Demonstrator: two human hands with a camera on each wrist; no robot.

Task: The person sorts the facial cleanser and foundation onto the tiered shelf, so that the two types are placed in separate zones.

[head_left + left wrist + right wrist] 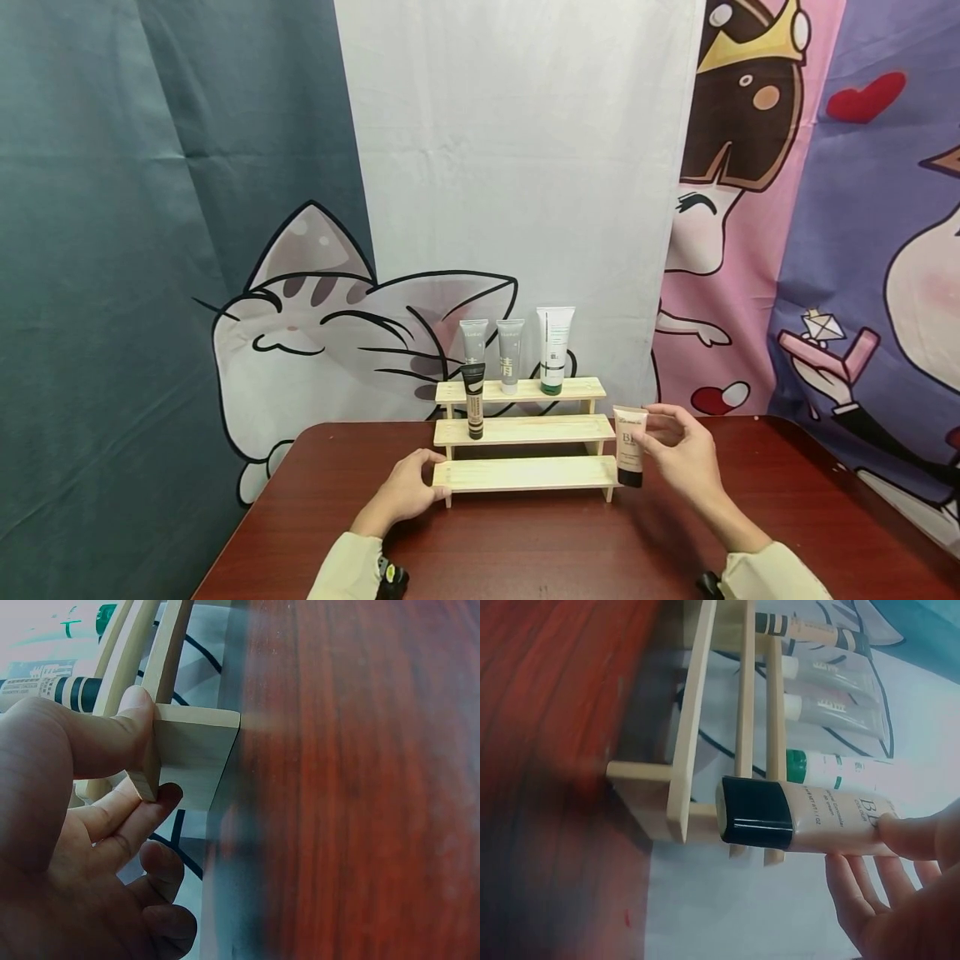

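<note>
My left hand point(408, 487) pinches the left end of the lowest step of a three-step wooden display rack point(525, 473), thumb on top and fingers beneath. My right hand point(686, 454) holds a beige BB cream tube point(628, 442) with a black cap, cap down, beside the rack's right end. In the right wrist view the tube point(832, 819) is pinched near its upper end by thumb and fingers. A black-and-beige tube point(474, 404) stands on the middle step at the left. Two grey tubes point(509, 354) and a white tube with a green cap point(554, 350) stand on the top step.
The rack stands on a reddish-brown wooden table point(525, 550). Behind it hangs a cloth backdrop point(525, 167) with cartoon figures. A dark device point(392, 575) sits at my left wrist by the pale sleeve point(348, 567).
</note>
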